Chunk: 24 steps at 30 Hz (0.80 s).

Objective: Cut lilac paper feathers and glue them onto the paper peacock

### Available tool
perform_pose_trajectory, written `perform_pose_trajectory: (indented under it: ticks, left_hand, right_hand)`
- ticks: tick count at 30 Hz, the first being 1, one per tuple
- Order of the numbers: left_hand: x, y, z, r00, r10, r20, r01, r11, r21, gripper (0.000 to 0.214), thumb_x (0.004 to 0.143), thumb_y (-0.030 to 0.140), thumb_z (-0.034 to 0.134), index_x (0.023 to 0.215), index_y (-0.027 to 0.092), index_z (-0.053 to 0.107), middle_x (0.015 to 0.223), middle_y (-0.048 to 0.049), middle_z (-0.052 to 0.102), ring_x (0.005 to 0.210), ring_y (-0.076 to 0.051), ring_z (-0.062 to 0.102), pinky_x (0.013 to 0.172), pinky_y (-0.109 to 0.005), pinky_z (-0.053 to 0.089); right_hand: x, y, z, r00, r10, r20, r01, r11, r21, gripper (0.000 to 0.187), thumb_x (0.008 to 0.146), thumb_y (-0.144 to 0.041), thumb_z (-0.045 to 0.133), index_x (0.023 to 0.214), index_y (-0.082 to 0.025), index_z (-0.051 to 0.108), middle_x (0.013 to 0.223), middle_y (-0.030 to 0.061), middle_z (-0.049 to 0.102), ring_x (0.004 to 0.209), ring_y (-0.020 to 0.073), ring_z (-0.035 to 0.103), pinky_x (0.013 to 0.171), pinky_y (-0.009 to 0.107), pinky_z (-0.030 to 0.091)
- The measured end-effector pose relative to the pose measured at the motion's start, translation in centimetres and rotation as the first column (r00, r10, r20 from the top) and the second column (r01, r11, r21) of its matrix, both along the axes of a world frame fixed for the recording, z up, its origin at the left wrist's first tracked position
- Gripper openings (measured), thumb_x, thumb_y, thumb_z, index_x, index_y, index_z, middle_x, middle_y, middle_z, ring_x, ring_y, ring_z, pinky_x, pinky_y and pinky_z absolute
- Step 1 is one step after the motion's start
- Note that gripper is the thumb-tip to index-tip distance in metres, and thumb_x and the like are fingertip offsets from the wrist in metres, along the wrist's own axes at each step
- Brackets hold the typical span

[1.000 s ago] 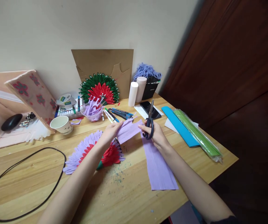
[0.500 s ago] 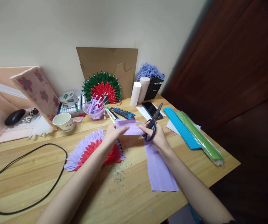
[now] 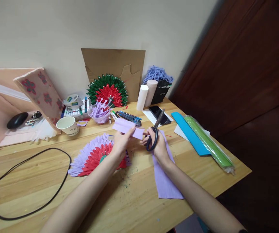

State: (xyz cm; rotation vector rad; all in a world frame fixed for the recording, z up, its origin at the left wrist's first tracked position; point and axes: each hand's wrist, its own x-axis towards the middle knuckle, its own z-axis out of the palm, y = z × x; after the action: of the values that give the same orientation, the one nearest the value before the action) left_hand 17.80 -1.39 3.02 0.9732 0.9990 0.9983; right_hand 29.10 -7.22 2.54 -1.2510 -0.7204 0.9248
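Between the thumb and fingers of my left hand [image 3: 123,140] is a small folded piece of purple crepe paper [image 3: 124,125], raised above the table. My right hand [image 3: 160,147] is closed around dark-handled scissors [image 3: 153,139], whose blades point up and away. The right fingertips are close to the paper's right end; I cannot tell whether they touch it. Under the right hand and forearm lies a long purple crepe paper strip [image 3: 166,184]. A purple and red paper fan [image 3: 88,158] rests on the table, partly covered by my left forearm.
Behind my hands are pens [image 3: 128,117], a bowl of purple scraps [image 3: 100,113], a paper cup [image 3: 67,125] and a phone [image 3: 160,114]. A green and red fan [image 3: 93,85] leans on cardboard [image 3: 112,60]. Blue paper [image 3: 190,134] and a green roll [image 3: 207,144] lie right; a black cable [image 3: 66,181] loops left.
My right hand has come off the purple piece and drawn slightly down with the scissors. The piece is now tilted in my left hand alone, its right end lower.
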Motion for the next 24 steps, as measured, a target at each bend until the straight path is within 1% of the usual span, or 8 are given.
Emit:
perform_pose_trajectory:
  ticks: [2, 5, 8, 10, 11, 16, 21, 24]
  left_hand:
    - [-0.9, 1.3, 0.4, 0.994, 0.056, -0.093, -0.047, 0.994, 0.101, 0.043, 0.059, 0.04, 0.074, 0.087, 0.007, 0.067, 0.096, -0.0149, 0.069, 0.09, -0.026, 0.063, 0.077, -0.033, 0.05]
    - [-2.4, 2.9, 1.3, 0.987, 0.11, -0.12, -0.085, 0.976, 0.199, 0.045, 0.059, 0.041, 0.074, 0.087, 0.006, 0.067, 0.09, -0.0142, 0.07, 0.082, -0.025, 0.064, 0.072, -0.033, 0.051]
    - [-3.5, 3.8, 2.1, 0.985, 0.131, -0.109, -0.094, 0.952, 0.291, 0.044, 0.06, 0.041, 0.073, 0.086, 0.006, 0.068, 0.084, -0.0121, 0.071, 0.077, -0.023, 0.065, 0.07, -0.032, 0.05]
    - [-3.9, 3.9, 2.4, 0.985, 0.138, -0.108, -0.093, 0.934, 0.344, 0.041, 0.061, 0.041, 0.072, 0.083, 0.006, 0.069, 0.082, -0.0114, 0.071, 0.076, -0.022, 0.064, 0.069, -0.03, 0.05]
    - [-3.9, 3.9, 2.5, 0.984, 0.141, -0.109, -0.092, 0.927, 0.363, 0.039, 0.062, 0.041, 0.072, 0.081, 0.007, 0.069, 0.081, -0.0111, 0.071, 0.075, -0.022, 0.064, 0.068, -0.03, 0.05]
    - [-3.3, 3.2, 2.5, 0.988, 0.091, -0.127, -0.036, 0.925, 0.379, 0.032, 0.062, 0.036, 0.072, 0.076, 0.008, 0.07, 0.077, -0.0095, 0.071, 0.069, -0.02, 0.064, 0.063, -0.027, 0.049]
    - [-2.7, 2.6, 2.5, 0.986, 0.049, -0.162, 0.014, 0.931, 0.366, 0.026, 0.063, 0.032, 0.072, 0.071, 0.008, 0.069, 0.073, -0.0088, 0.071, 0.064, -0.019, 0.064, 0.059, -0.026, 0.049]
    - [-2.7, 2.6, 2.5, 0.983, 0.059, -0.174, 0.011, 0.926, 0.377, 0.025, 0.064, 0.031, 0.071, 0.071, 0.008, 0.069, 0.072, -0.0086, 0.071, 0.063, -0.018, 0.063, 0.058, -0.026, 0.049]
  right_hand:
    - [0.2, 0.0, 0.4, 0.975, 0.16, -0.154, -0.165, 0.986, -0.019, 0.049, 0.066, -0.068, 0.055, 0.075, -0.02, 0.045, 0.058, -0.0021, 0.057, 0.043, 0.013, 0.056, 0.044, 0.024, 0.045]
    - [0.7, -0.2, 0.7, 0.863, 0.422, -0.279, -0.448, 0.893, -0.035, 0.062, 0.061, -0.08, 0.043, 0.074, -0.02, 0.047, 0.058, -0.0007, 0.056, 0.044, 0.0135, 0.056, 0.047, 0.027, 0.048]
    - [1.1, -0.8, 0.4, 0.733, 0.635, -0.244, -0.666, 0.744, -0.062, 0.072, 0.058, -0.085, 0.037, 0.077, -0.018, 0.053, 0.06, 0.0012, 0.056, 0.047, 0.0139, 0.055, 0.05, 0.029, 0.049]
    - [1.2, -1.2, 0.0, 0.669, 0.721, -0.183, -0.742, 0.661, -0.107, 0.074, 0.058, -0.085, 0.035, 0.079, -0.017, 0.055, 0.058, 0.002, 0.056, 0.05, 0.015, 0.056, 0.05, 0.028, 0.049]
    - [1.2, -1.4, -0.1, 0.651, 0.743, -0.156, -0.759, 0.638, -0.132, 0.075, 0.058, -0.085, 0.034, 0.079, -0.017, 0.056, 0.057, 0.0022, 0.055, 0.051, 0.0156, 0.057, 0.051, 0.028, 0.048]
    - [0.7, -1.7, -0.5, 0.658, 0.751, -0.057, -0.747, 0.642, -0.171, 0.075, 0.061, -0.084, 0.03, 0.077, -0.016, 0.057, 0.055, 0.0033, 0.056, 0.056, 0.0172, 0.059, 0.052, 0.027, 0.047]
    - [0.5, -1.3, -0.5, 0.675, 0.736, -0.056, -0.733, 0.66, -0.168, 0.082, 0.054, -0.089, 0.025, 0.076, -0.016, 0.058, 0.056, 0.0046, 0.057, 0.056, 0.0179, 0.059, 0.048, 0.025, 0.046]
    - [0.5, -1.2, -0.7, 0.66, 0.75, -0.054, -0.747, 0.647, -0.153, 0.084, 0.055, -0.089, 0.022, 0.076, -0.016, 0.057, 0.056, 0.0045, 0.057, 0.056, 0.0177, 0.059, 0.048, 0.025, 0.045]
